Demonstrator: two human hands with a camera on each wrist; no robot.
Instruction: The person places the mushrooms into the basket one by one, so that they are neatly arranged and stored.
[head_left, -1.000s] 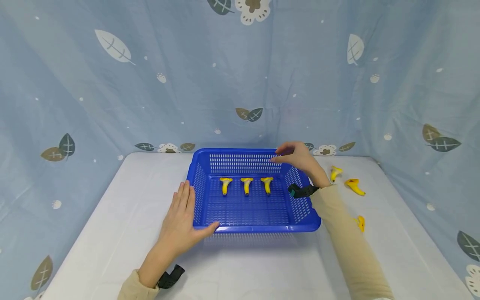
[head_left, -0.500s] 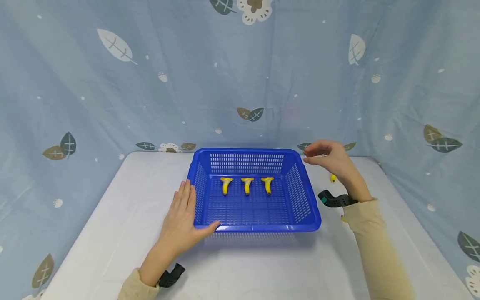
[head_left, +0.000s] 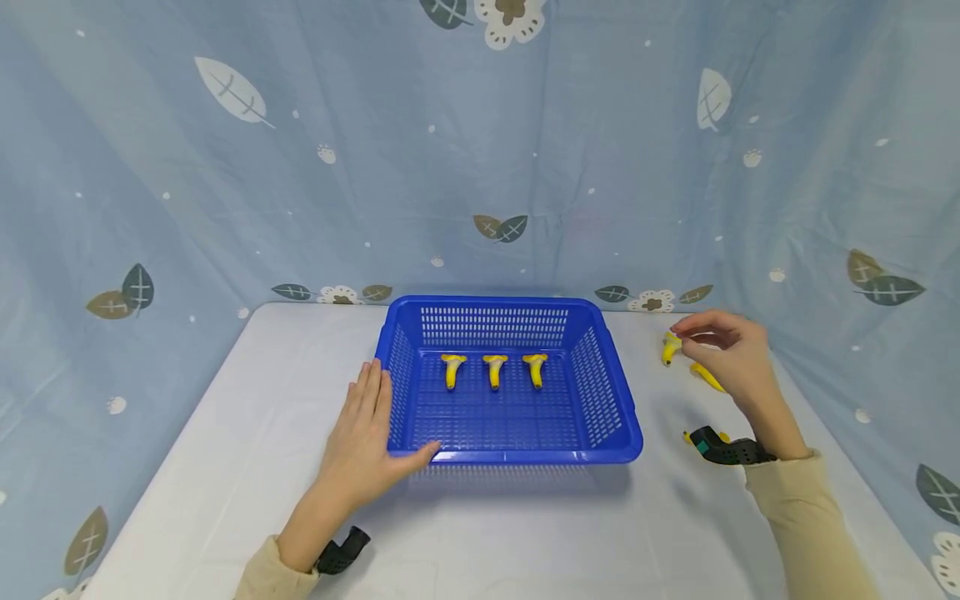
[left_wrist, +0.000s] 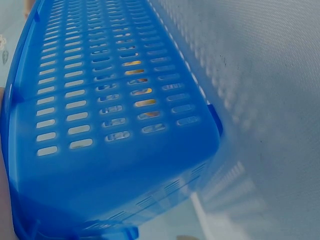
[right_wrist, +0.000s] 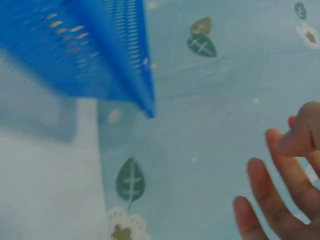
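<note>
A blue perforated plastic basket (head_left: 502, 457) stands on the white table, with three small yellow banana-like pieces, such as the middle yellow piece (head_left: 494, 372), in a row on its floor. Each piece has a flared pale end. My left hand (head_left: 360, 450) rests against the basket's front left corner, fingers straight along the left side and thumb over the front rim. My right hand (head_left: 731, 354) hovers to the right of the basket, thumb and fingers loosely bent and apart, beside a yellow piece (head_left: 670, 350). In the right wrist view, the fingers (right_wrist: 265, 190) hold nothing visible.
Two more yellow pieces lie on the table at the right: one banana-like piece (head_left: 708, 379) partly behind the right hand, another mostly behind the black wrist camera (head_left: 727, 448). A blue leaf-patterned curtain (head_left: 480, 167) hangs behind the white table (head_left: 510, 542).
My right hand has moved right and down, from above the basket's back right corner to the loose yellow pieces. The left hand and the basket have stayed in place.
</note>
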